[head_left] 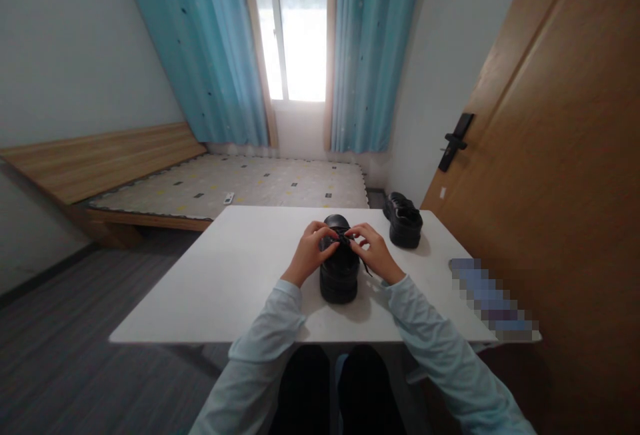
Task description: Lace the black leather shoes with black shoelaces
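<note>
Two black shoes on the white surface (220, 282). Near shoe (339, 275) sits mid-surface; left hand (311, 250) and right hand (373, 250) pinch its lace (345, 240), fingers closed on it. Second shoe (403, 220) far right, untouched. Bed (240, 185) behind; door (550, 175) at right.
</note>
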`<state>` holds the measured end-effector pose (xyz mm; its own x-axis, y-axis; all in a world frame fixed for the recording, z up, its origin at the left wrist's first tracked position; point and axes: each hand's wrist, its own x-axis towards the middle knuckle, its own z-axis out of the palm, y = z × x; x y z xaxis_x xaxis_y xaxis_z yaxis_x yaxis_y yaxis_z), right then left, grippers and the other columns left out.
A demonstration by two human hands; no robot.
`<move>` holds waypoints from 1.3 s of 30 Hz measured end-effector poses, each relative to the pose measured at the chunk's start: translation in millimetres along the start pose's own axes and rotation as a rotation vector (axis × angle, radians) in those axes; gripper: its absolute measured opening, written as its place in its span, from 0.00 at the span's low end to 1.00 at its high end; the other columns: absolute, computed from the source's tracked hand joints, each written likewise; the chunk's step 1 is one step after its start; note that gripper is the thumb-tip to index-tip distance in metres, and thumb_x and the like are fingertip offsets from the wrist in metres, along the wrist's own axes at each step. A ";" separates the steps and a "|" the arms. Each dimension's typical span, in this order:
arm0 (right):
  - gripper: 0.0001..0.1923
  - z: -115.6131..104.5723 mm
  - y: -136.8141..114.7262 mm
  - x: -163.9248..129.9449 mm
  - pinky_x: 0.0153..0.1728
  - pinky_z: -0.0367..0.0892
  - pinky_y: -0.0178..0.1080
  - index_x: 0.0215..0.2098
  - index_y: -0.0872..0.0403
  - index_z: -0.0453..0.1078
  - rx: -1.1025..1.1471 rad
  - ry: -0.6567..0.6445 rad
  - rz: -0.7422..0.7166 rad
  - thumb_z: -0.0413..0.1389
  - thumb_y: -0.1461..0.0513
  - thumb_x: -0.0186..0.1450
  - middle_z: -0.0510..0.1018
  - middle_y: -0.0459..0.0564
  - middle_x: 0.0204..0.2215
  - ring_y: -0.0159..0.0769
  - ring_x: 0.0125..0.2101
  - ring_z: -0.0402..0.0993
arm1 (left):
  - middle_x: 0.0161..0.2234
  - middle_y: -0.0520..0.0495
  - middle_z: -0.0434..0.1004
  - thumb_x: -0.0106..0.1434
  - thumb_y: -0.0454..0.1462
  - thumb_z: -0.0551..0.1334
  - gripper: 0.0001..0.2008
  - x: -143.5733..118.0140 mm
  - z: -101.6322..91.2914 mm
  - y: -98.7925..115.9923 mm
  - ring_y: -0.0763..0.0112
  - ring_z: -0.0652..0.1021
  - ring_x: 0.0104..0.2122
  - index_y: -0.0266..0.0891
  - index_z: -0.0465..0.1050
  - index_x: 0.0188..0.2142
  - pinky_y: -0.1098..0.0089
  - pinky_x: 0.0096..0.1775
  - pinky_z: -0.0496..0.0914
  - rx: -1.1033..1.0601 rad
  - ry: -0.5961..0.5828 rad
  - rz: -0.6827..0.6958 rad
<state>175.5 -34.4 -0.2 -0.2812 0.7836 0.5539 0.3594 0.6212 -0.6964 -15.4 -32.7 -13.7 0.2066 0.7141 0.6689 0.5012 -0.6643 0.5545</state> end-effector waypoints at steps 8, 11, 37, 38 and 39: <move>0.13 -0.1 2.4 -1.2 0.30 0.70 0.34 0.43 0.52 0.73 -0.004 -0.047 -0.007 0.53 0.66 0.62 0.69 0.52 0.40 0.37 0.41 0.68 | 0.35 0.46 0.72 0.58 0.33 0.63 0.06 1.8 -1.9 2.9 0.65 0.73 0.39 0.40 0.74 0.36 0.63 0.43 0.69 0.032 -0.061 0.011; 0.13 0.1 3.6 -1.4 0.30 0.70 0.35 0.43 0.52 0.73 -0.037 -0.055 -0.034 0.52 0.66 0.62 0.68 0.53 0.40 0.37 0.41 0.68 | 0.34 0.47 0.73 0.58 0.32 0.63 0.05 2.6 -2.1 3.1 0.65 0.73 0.39 0.39 0.74 0.35 0.64 0.42 0.68 0.036 -0.085 0.005; 0.12 3.7 10.0 1.9 0.40 0.68 0.43 0.43 0.51 0.69 -0.167 -0.082 -0.137 0.48 0.66 0.65 0.68 0.53 0.41 0.40 0.43 0.66 | 0.31 0.49 0.73 0.55 0.27 0.61 0.07 3.2 1.2 4.3 0.67 0.73 0.34 0.39 0.67 0.31 0.67 0.38 0.69 0.133 -0.003 0.078; 0.12 3.8 9.5 2.0 0.40 0.68 0.43 0.43 0.51 0.69 -0.163 -0.083 -0.134 0.48 0.67 0.65 0.68 0.53 0.41 0.40 0.43 0.66 | 0.30 0.49 0.73 0.55 0.27 0.61 0.07 3.1 0.5 5.0 0.67 0.73 0.34 0.40 0.67 0.30 0.66 0.38 0.69 0.141 0.001 0.092; 0.12 3.9 9.0 2.1 0.40 0.68 0.43 0.43 0.51 0.69 -0.160 -0.083 -0.129 0.48 0.67 0.64 0.68 0.53 0.41 0.40 0.43 0.66 | 0.30 0.49 0.74 0.55 0.27 0.61 0.07 2.9 0.0 5.7 0.67 0.73 0.34 0.40 0.67 0.29 0.66 0.38 0.68 0.145 0.006 0.099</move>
<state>174.7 -27.1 -7.1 -0.4039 0.6995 0.5895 0.4507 0.7130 -0.5372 -12.0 -34.4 -8.5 0.2558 0.6450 0.7201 0.5950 -0.6921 0.4086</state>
